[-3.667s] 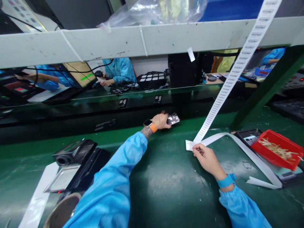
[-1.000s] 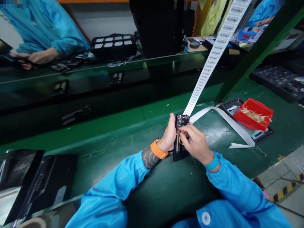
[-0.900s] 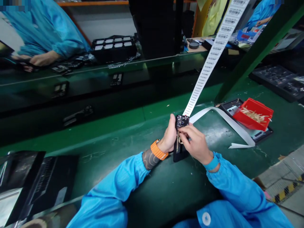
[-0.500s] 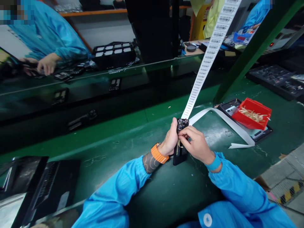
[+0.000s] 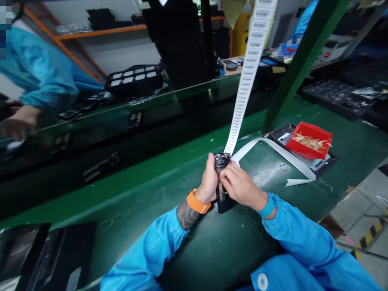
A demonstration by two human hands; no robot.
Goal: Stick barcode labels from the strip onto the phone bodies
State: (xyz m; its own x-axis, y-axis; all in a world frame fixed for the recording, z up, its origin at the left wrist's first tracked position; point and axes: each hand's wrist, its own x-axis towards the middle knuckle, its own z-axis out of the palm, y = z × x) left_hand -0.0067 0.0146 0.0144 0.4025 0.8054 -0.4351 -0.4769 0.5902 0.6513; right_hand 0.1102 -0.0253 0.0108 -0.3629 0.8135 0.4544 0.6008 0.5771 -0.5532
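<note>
My left hand (image 5: 209,182) is closed around the left side of an opened phone (image 5: 222,161), whose circuit board shows at the top end. The phone's black lower end (image 5: 226,206) sticks out below my hands. My right hand (image 5: 239,184) bends over the middle of the phone, thumb and fingertips pinched together against it. Whatever is between those fingertips is too small or hidden to make out. Just behind the phone, a long white strip of barcode labels (image 5: 246,81) rises toward the top of the view.
A red bin (image 5: 309,141) of pale strips sits on a black tray (image 5: 329,163) to the right. Blank backing tape (image 5: 285,155) curls over the green bench. Phone parts (image 5: 101,166) lie on the dark belt beyond. A co-worker's hand (image 5: 21,123) is at far left. Black trays (image 5: 69,250) stand near left.
The view has swung, so most things sit further left. Both hands stay at the phone, my right fingers still pinched over it. The co-worker's hand has shifted left and nearer the belt.
</note>
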